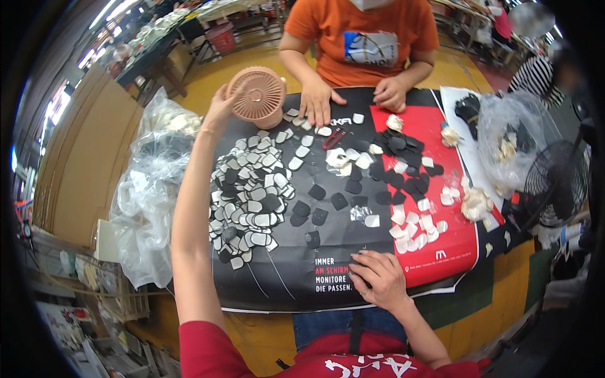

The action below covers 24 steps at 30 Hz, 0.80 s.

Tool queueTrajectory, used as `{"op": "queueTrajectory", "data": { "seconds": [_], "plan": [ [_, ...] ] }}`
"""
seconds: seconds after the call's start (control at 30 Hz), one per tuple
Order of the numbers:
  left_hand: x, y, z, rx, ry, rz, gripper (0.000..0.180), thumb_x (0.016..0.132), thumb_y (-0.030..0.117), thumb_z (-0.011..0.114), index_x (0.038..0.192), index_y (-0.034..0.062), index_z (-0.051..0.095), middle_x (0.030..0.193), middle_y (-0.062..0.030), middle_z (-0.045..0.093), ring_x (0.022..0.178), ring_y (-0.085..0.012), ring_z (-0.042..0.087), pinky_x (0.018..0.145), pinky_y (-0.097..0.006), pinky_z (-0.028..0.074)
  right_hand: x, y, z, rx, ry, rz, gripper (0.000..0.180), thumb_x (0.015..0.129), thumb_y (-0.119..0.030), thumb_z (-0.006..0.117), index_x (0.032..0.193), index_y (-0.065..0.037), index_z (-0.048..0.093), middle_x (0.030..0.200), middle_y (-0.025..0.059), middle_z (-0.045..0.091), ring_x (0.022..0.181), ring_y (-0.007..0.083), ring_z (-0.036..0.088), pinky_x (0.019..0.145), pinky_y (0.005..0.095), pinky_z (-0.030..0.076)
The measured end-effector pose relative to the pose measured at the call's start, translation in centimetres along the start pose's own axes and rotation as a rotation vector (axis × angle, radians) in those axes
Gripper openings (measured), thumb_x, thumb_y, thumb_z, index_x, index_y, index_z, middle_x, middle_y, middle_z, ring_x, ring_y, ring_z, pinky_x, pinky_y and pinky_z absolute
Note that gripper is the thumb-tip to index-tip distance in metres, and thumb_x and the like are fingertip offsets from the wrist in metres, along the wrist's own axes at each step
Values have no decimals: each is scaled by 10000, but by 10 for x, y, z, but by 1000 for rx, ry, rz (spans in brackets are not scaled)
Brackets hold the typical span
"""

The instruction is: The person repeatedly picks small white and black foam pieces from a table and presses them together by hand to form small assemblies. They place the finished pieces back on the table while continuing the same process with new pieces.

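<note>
My left arm stretches to the far left of the table, where my left hand (pixel 222 107) is closed on the side of a small pink desk fan (pixel 256 96). Near the front edge my right hand (pixel 380 277) rests on the black mat (pixel 277 286), fingers apart and slightly bent, with nothing seen in it. A large heap of small rounded grey-and-white pieces (pixel 255 189) lies below the fan. Black rounded pieces (pixel 319 217) are scattered mid-table. Beyond my right hand, white pieces (pixel 419 230) lie on the mat's red part (pixel 450 252).
A co-worker in an orange shirt (pixel 353 38) sits opposite, one hand (pixel 320 104) among the pieces. Dark red snips (pixel 333 138) lie near that hand. Clear plastic bags (pixel 148 208) stand at left, another bag (pixel 510 135) at right beside a black fan (pixel 558 173).
</note>
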<state>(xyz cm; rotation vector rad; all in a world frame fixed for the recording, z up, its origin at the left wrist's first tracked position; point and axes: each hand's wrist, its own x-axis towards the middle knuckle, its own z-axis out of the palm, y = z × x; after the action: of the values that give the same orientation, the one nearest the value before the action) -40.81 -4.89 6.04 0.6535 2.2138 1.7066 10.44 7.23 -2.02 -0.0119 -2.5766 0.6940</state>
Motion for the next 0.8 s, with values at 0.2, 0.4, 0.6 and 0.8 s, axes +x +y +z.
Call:
{"op": "queueTrajectory", "data": {
  "seconds": [0.2,0.4,0.6,0.8],
  "plan": [
    [20,-5,0,-27,-72,18,883,758,350,911,1402,-35,446,1236,-160,641,1095,-203,656,945,-329,549,3,-2,3,-25,20,17,158,805,-185,769,946,-119,745,1104,11,727,1087,200,665,882,371,463],
    [3,3,5,11,27,106,834,694,339,953,1281,-17,481,1206,-152,637,1099,-215,651,927,-325,561,4,-1,5,-42,10,22,153,797,-178,773,933,-114,744,1093,22,722,1081,228,662,871,387,460],
    [-68,44,-34,-161,235,232,783,796,291,888,1356,-15,435,1282,-152,600,1161,-222,622,959,-353,549,3,0,6,-66,38,2,149,815,-182,764,939,-107,731,1090,36,715,1062,250,656,875,400,466],
    [-265,74,-129,-475,436,-4,475,1048,321,565,1427,45,487,1343,-118,602,1203,-229,613,1029,-405,531,2,0,7,-70,57,6,144,829,-191,755,944,-109,728,1089,35,714,1060,253,656,867,400,471]
  ]
}}
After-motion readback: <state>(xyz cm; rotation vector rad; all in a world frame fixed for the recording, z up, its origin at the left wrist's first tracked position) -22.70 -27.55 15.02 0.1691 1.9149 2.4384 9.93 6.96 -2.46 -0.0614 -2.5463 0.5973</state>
